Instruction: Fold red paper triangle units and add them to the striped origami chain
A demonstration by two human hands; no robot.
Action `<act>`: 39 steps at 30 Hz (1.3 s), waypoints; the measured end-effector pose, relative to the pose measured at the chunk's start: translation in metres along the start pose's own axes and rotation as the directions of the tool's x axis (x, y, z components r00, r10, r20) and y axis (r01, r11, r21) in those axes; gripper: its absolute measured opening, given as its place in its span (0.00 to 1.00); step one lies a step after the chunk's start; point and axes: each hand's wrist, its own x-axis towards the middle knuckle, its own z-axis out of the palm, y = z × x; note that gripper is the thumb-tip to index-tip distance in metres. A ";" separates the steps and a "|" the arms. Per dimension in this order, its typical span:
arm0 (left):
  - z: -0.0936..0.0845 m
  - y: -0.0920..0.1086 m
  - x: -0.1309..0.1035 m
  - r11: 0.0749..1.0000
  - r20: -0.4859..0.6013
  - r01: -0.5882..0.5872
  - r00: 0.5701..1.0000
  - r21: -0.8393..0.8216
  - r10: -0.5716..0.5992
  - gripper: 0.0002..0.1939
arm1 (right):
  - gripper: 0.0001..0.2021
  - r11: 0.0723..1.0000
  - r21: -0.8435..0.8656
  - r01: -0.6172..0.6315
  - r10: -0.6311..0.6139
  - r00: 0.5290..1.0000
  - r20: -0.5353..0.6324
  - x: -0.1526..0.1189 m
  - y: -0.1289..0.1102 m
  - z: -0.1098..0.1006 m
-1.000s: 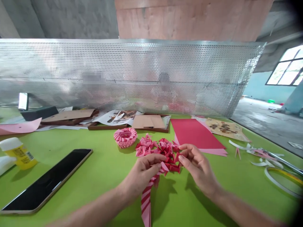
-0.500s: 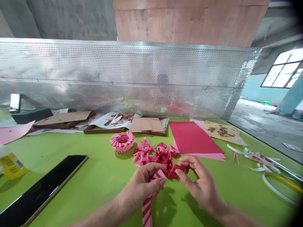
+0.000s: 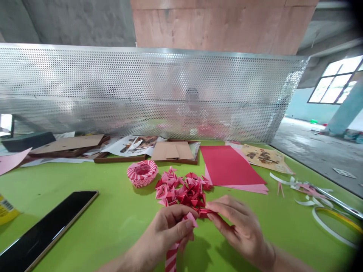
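My left hand (image 3: 166, 232) is closed on a strip of folded paper pieces (image 3: 171, 258) striped pink and red. A pale pink end sticks out between thumb and forefinger, and the strip hangs below the palm. In a pinch, my right hand (image 3: 241, 228) has a red folded paper piece (image 3: 204, 212) between thumb and fingertips, a little apart from the strip. Just beyond both hands lies a pile of folded paper pieces (image 3: 181, 189), pink and red with pointed corners. A round striped paper basket (image 3: 142, 174) sits left of the pile.
A phone (image 3: 53, 226) lies at left, near a yellow-labelled container (image 3: 7, 209). Red paper sheets (image 3: 232, 166) lie behind my right hand. Paper scraps (image 3: 306, 202) and a white-and-yellow ring (image 3: 334, 226) are at right. Frames (image 3: 172, 151) line the back below a perforated metal panel (image 3: 147, 94).
The view has shifted slightly, so the table items appear farther left. My right hand has tilted the red piece flatter and lower. The left hand keeps hold of the strip.
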 end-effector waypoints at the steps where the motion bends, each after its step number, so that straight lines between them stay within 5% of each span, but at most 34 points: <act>1: -0.001 0.000 0.000 1.000 -0.003 0.006 1.000 -0.007 -0.006 0.12 | 0.17 1.000 -0.001 0.005 -0.005 1.000 0.000 0.000 0.000 0.000; 8: -0.003 0.001 0.000 0.999 0.021 -0.011 1.000 -0.052 0.012 0.09 | 0.16 0.999 0.050 -0.011 0.011 1.000 -0.012 0.002 -0.004 -0.003; 12: -0.003 0.005 0.000 0.992 0.046 -0.011 0.999 -0.125 0.016 0.08 | 0.15 0.977 0.180 -0.118 0.128 0.990 -0.050 0.004 -0.007 -0.003; 21: 0.000 0.018 -0.007 0.951 -0.113 -0.192 0.979 -0.241 0.169 0.10 | 0.09 0.884 0.350 -0.310 0.353 0.933 -0.066 -0.002 -0.007 0.004; 30: 0.001 0.016 -0.015 0.961 0.079 -0.236 0.971 0.144 0.226 0.13 | 0.12 0.864 0.436 -0.253 0.305 0.951 -0.053 -0.001 -0.025 -0.001; 39: 0.001 0.016 -0.012 0.921 0.170 -0.261 0.961 0.288 0.219 0.11 | 0.12 0.890 0.395 -0.230 0.257 0.966 -0.017 -0.002 -0.026 -0.002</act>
